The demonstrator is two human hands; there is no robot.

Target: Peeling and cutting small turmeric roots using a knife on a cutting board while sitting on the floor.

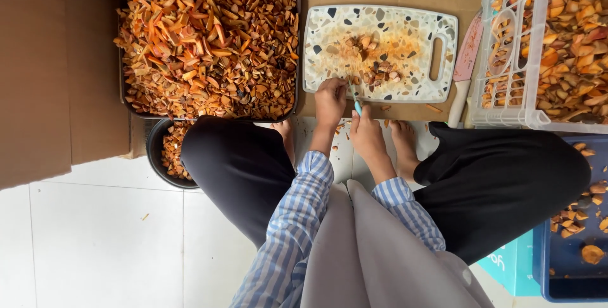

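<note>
A: Hands at the near edge of a speckled cutting board (380,32). What do they hold?

B: The right hand (366,134) grips a small knife (356,104) with a teal handle, blade angled toward 11 o'clock. The left hand (330,100) is curled over an orange-brown piece at the board's edge, likely to steady it.

A: And the rest?

B: Cut pieces (370,61) sit mid-board. A full black tray (206,42) lies at 9 o'clock, a white crate (506,42) at 3 o'clock, both within reach. The person sits on a white tiled floor (101,238).
</note>
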